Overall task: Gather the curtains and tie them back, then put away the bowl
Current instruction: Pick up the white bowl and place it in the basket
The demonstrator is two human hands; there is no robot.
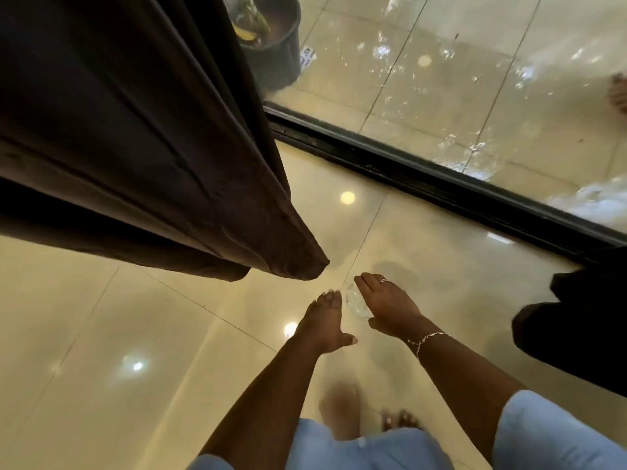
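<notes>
A small clear glass bowl (355, 301) is in the air between my two hands, above the cream floor tiles. My right hand (386, 305), with a ring and a wrist chain, lies over the bowl's right side with its thumb under it and holds it. My left hand (324, 322) is flat with straight fingers, its fingertips close to the bowl's left edge; I cannot tell whether they touch it. A dark brown curtain (163, 137) hangs in gathered folds at the left, its lower tip just beyond my hands.
A black sliding-door track (441, 184) crosses the floor diagonally, with wet tiles behind the glass. A dark bucket (278, 45) with scraps stands outside. Another dark cloth (576, 317) hangs at the right. A person's foot (619, 93) shows at the far right edge.
</notes>
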